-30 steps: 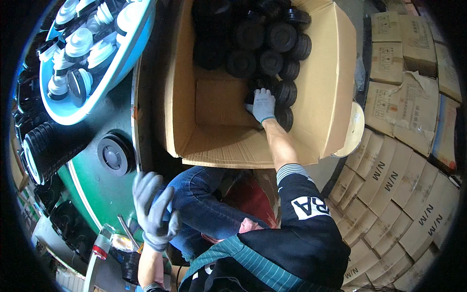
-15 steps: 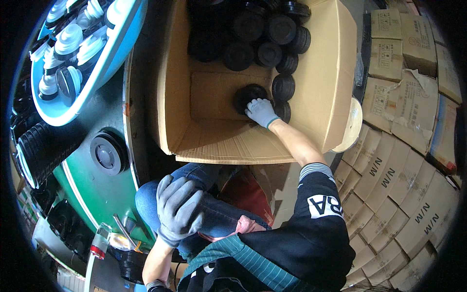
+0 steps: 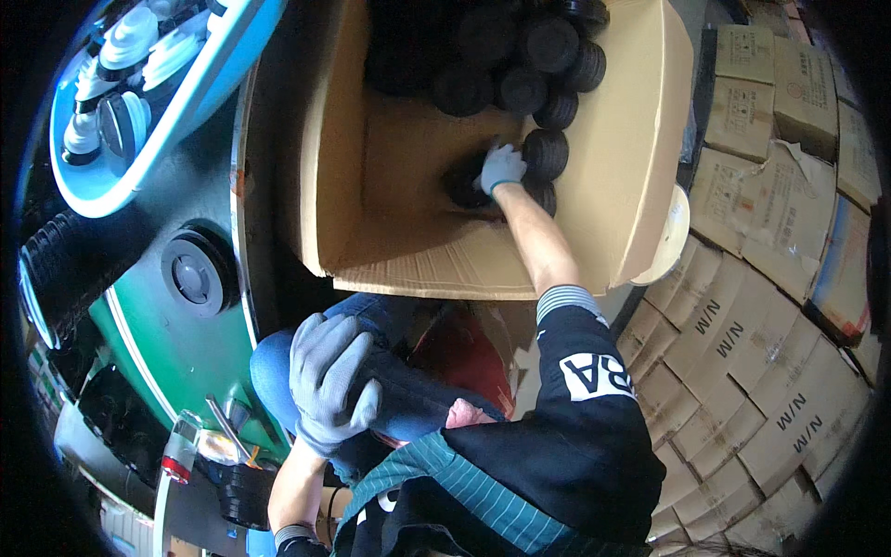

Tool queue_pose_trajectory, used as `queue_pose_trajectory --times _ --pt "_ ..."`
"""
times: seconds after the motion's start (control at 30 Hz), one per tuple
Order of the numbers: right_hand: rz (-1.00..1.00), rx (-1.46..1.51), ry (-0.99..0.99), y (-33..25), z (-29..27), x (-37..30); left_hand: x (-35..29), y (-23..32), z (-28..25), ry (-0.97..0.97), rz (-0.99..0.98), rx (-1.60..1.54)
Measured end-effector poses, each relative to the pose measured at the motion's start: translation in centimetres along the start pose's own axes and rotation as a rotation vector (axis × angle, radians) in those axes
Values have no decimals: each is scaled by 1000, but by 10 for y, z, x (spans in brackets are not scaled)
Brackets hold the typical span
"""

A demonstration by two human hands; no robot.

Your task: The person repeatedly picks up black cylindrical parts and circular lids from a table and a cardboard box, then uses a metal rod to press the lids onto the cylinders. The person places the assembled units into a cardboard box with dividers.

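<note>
My right hand (image 3: 502,168), in a pale knitted glove, reaches down into a tall cardboard box (image 3: 399,278). Its fingers are curled at the right edge of a black round disc-like part (image 3: 464,183) low in the box; deep shadow hides part of the grip. Just right of the hand, similar black round parts (image 3: 545,154) are stacked along the box wall. A grey glove covers my left hand (image 3: 332,381), which lies on my bent knee, fingers stretched out, holding nothing.
More black round parts (image 3: 520,90) fill the far end of the box. A light-blue tub (image 3: 116,200) of white-and-black parts stands far left. Black discs (image 3: 197,274) lie on the green surface near a clear bottle with a red band (image 3: 180,450). Stacked cartons (image 3: 742,357) line the right.
My right hand has shifted slightly away and to the right inside the box, and the black disc sits a little further left. My left hand stays on the knee. The whole view has shifted slightly.
</note>
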State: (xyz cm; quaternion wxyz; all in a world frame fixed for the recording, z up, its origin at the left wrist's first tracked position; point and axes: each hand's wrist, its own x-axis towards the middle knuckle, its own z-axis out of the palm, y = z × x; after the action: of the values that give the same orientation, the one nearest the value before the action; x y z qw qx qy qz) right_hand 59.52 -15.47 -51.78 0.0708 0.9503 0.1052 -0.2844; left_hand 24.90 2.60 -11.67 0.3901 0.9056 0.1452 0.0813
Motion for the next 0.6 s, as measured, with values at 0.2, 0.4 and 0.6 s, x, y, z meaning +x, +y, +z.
queue_pose_trajectory --times 0.2,0.4,0.6 --pt "-655 -289 29 41 -69 -4 -1 -2 3 20 27 -43" --pt "-1392 -600 180 59 -82 -15 -3 -3 -1 -8 32 -48" --pt "-1677 -833 -162 87 -131 -17 -3 -3 -1 -18 58 -42"
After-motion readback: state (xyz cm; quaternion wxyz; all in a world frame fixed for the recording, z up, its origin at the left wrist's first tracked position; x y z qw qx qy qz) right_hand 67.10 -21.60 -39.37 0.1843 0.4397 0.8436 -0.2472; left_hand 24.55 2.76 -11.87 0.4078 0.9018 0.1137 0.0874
